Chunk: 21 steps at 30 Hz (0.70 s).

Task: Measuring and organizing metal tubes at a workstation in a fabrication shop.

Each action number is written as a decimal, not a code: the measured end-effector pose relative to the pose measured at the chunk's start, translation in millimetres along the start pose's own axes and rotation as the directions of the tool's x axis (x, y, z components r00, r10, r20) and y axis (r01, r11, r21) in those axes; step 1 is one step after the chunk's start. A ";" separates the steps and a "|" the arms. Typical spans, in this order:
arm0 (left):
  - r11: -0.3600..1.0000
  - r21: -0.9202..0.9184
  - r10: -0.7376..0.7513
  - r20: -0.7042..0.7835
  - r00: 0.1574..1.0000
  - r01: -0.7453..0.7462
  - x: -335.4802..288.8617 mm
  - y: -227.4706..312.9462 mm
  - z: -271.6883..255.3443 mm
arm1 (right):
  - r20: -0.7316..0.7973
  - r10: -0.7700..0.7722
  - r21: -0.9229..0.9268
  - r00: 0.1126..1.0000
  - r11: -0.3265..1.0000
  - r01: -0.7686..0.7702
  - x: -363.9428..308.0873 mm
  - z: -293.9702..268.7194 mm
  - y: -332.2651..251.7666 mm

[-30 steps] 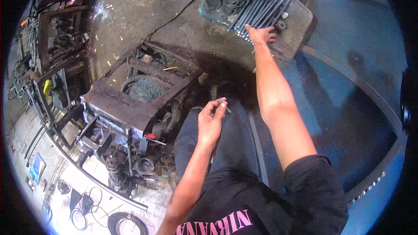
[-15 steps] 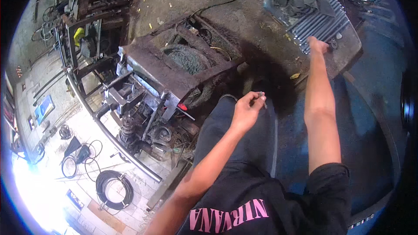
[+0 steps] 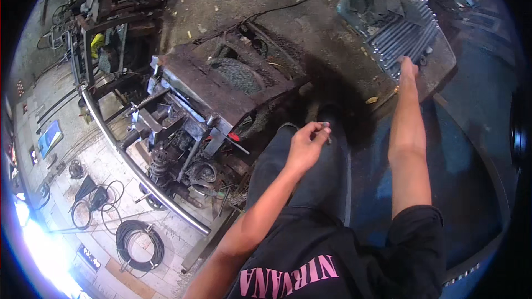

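Observation:
My left hand (image 3: 306, 147) hovers over my lap, thumb and fingers pinched round a small greyish piece (image 3: 326, 124) whose kind I cannot make out. Stretched out to the far right, my right hand (image 3: 409, 68) is closed at the near ends of a row of metal rods (image 3: 403, 37). Its fingertips are partly hidden, but they appear to grip a rod there. The rods lie slanted side by side on a worn, pale board (image 3: 440, 62). Behind them on the board is a crumpled dark cloth (image 3: 377, 5).
A rusty steel machine frame (image 3: 208, 77) stands left of my legs, with greasy parts (image 3: 166, 160) below it. A long curved metal tube (image 3: 141, 174) runs along its left. A coiled black cable (image 3: 139, 245) lies on the tiles, near a bright glare. Another cable (image 3: 293, 1) crosses the floor.
My right hand has shifted slightly nearer along the rod ends, and the rods lie less evenly. My left hand has moved a little left and down, still pinching the small piece.

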<state>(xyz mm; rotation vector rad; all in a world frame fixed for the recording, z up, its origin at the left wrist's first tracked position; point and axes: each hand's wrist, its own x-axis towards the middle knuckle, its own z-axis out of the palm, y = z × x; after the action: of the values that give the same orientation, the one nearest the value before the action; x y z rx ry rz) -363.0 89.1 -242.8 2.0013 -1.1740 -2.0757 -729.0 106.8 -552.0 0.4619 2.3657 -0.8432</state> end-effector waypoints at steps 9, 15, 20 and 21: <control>0.998 -0.019 0.060 -0.003 0.998 -0.060 -14.7 -10.1 -33.3 | 0.246 0.012 0.184 0.969 0.981 -0.059 -74.3 -45.9 -13.5; 0.992 -0.022 0.126 -0.085 0.988 -0.128 -56.6 -16.8 -65.3 | 0.385 -0.109 0.322 0.917 0.946 -0.023 -156.4 -96.6 27.8; 0.968 0.029 0.250 -0.123 0.960 -0.249 -91.0 -29.5 -102.1 | 0.374 -0.277 0.493 0.885 0.868 0.063 -311.8 -148.9 13.0; 0.970 0.112 0.227 -0.100 0.969 -0.216 -98.1 -26.5 -105.6 | 0.329 -0.365 0.555 0.871 0.821 0.134 -332.0 -161.8 18.6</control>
<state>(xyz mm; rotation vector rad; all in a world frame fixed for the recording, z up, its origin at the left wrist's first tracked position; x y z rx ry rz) -242.0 106.3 -162.0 1.8954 -1.4317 -1.8097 -528.9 186.4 -251.3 0.1317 1.7956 -1.5562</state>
